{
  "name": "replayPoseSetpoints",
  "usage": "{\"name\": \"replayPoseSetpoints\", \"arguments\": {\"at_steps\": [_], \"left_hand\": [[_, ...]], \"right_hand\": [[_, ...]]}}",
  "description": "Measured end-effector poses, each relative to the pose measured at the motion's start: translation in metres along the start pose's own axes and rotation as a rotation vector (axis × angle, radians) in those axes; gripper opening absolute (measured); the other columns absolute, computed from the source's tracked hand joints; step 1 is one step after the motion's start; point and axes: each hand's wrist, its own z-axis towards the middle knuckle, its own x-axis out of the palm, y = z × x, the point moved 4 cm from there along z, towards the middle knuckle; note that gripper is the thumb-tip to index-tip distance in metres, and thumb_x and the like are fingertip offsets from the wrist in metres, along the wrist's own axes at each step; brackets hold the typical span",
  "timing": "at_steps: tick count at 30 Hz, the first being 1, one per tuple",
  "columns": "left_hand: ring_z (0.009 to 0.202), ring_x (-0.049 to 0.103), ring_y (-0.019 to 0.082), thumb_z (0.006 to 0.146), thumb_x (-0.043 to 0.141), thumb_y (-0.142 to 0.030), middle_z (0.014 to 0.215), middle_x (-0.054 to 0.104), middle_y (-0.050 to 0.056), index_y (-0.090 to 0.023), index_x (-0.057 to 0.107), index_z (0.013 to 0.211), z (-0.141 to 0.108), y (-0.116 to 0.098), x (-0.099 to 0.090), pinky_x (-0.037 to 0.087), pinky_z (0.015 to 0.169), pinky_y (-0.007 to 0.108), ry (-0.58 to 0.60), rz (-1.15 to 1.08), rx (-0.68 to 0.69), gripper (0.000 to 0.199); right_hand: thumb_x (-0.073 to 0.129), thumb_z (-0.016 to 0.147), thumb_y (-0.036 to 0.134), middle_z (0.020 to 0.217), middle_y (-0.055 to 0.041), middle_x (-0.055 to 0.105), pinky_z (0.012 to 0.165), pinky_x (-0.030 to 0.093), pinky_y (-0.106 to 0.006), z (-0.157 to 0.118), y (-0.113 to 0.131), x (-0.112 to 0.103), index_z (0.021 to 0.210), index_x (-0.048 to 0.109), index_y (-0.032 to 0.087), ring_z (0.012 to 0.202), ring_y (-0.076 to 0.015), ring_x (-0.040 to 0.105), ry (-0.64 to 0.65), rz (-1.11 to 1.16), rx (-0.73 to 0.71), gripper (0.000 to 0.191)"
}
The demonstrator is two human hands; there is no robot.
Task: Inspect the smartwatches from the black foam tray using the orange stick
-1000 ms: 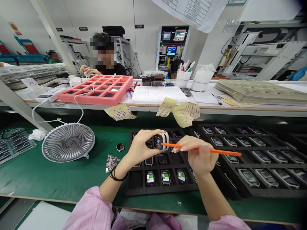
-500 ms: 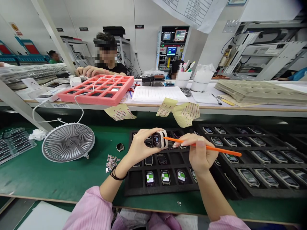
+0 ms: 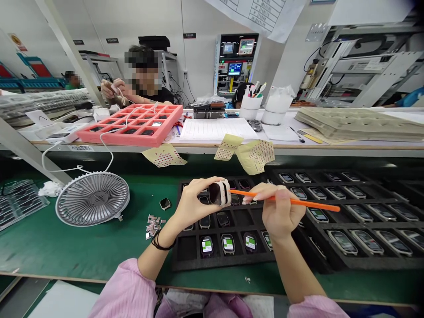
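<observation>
My left hand grips a smartwatch case by its edges, thumb below and fingers above, with the dark screen turned toward the left. In my right hand is a thin orange stick, held like a pen. Its tip points at the side of the watch case and touches or nearly touches it. Below both hands lies a black foam tray with watches in its compartments; several in the front row have lit green-and-white screens, among them one watch near the middle.
A grey fan stands at left on the green bench. A loose watch and small metal parts lie beside the tray. More watches fill a second black tray at right. On the shelf sits a pink foam tray; a co-worker sits behind.
The watch screen was lit and is now dark. The orange stick has shifted slightly right with my right hand. The co-worker's hands have risen from the pink tray.
</observation>
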Motion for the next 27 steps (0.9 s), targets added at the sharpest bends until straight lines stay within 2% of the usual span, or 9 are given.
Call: {"name": "replayPoseSetpoints", "arguments": {"at_steps": [4, 16, 27], "left_hand": [[0.099, 0.067, 0.023, 0.067, 0.08, -0.02, 0.111, 0.073, 0.005, -0.023, 0.066, 0.113, -0.0001, 0.0023, 0.0001, 0.051, 0.089, 0.035, -0.004, -0.007, -0.004, 0.048], [0.096, 0.067, 0.023, 0.067, 0.08, -0.025, 0.107, 0.074, 0.005, -0.023, 0.067, 0.111, 0.0004, 0.0037, -0.0014, 0.052, 0.088, 0.034, -0.031, 0.006, -0.015, 0.046], [0.094, 0.067, 0.022, 0.066, 0.081, -0.022, 0.107, 0.074, 0.005, -0.023, 0.067, 0.111, -0.0001, 0.003, 0.0, 0.052, 0.086, 0.033, -0.037, -0.016, -0.008, 0.048]], "right_hand": [[0.044, 0.099, 0.028, 0.057, -0.0019, 0.064, 0.05, 0.052, -0.034, 0.0008, -0.0013, -0.0013, 0.071, 0.067, 0.019, 0.054, -0.0188, 0.064, -0.054, -0.02, 0.022, 0.037], [0.043, 0.099, 0.024, 0.062, -0.0021, 0.067, 0.05, 0.051, -0.033, -0.0006, -0.0035, 0.0002, 0.075, 0.069, 0.02, 0.055, -0.0172, 0.063, -0.024, -0.088, -0.036, 0.036], [0.042, 0.1, 0.024, 0.061, -0.0019, 0.066, 0.052, 0.051, -0.033, -0.0006, -0.0017, -0.0008, 0.075, 0.069, 0.02, 0.056, -0.0175, 0.064, -0.009, -0.094, -0.039, 0.036]]}}
